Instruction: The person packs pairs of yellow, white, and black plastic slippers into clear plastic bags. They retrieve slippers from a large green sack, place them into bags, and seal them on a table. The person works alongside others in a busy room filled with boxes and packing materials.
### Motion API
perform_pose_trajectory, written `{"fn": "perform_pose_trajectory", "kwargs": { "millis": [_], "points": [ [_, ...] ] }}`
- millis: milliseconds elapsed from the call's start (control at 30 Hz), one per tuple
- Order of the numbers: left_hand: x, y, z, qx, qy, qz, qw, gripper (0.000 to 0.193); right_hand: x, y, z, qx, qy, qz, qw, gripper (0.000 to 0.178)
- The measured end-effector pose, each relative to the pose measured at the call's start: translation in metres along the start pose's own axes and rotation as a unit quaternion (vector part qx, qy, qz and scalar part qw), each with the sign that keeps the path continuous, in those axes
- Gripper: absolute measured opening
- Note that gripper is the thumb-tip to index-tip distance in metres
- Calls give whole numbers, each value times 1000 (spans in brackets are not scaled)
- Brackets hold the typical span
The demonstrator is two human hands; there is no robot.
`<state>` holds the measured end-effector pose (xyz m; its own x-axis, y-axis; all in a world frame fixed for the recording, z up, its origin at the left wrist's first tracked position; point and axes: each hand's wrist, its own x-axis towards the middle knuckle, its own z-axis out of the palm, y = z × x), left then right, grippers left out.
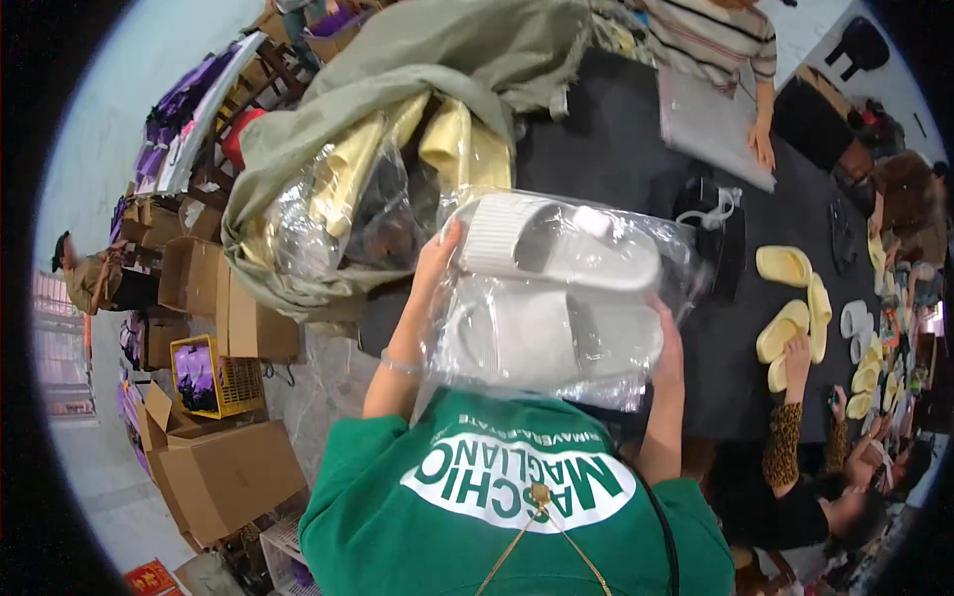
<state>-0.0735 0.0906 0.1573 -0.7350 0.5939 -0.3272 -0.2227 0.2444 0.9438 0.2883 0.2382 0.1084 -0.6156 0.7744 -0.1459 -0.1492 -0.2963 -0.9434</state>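
Note:
Before my chest I hold a clear plastic bag [684, 260] with a pair of pale grey-white slide sandals [512, 333] inside, lying side by side. My left hand [435, 260] grips the bag's left edge near the upper sandal. On the other side, my right hand [669, 346] is closed on the bag's right edge, its fingers partly hidden behind the plastic. Just beyond the bag, an open grey-green woven sack [417, 84] holds several pale yellow slides [348, 174] in clear bags.
Loose yellow slides [783, 264] lie on the black table [596, 129] at the right, where a co-worker's hand [795, 358] touches one. Another person's hand [761, 147] rests near a stack of clear plastic bags [711, 129]. Cardboard boxes [224, 477] and a yellow crate [234, 382] stand left.

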Motion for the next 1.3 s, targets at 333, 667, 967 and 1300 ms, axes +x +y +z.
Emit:
{"fn": "perform_pose_trajectory", "kwargs": {
  "millis": [333, 667, 967, 1300],
  "points": [
    [-46, -88, 8, 325, 88, 287, 897, 43, -29, 31, -14, -431, 139, 33, 891, 39],
    [-97, -175, -3, 404, 59, 36, 912, 43, -18, 30, 5, -153, 110, 123, 974, 36],
    [-90, -174, -25, 256, 121, 40, 958, 34, -18, 12, 13, -55, 127, 120, 983, 26],
    [-96, -150, -17, 494, 117, 248, 825, 54, 1, 60, -5, -450, -72, -28, 890, 43]
  ]
}}
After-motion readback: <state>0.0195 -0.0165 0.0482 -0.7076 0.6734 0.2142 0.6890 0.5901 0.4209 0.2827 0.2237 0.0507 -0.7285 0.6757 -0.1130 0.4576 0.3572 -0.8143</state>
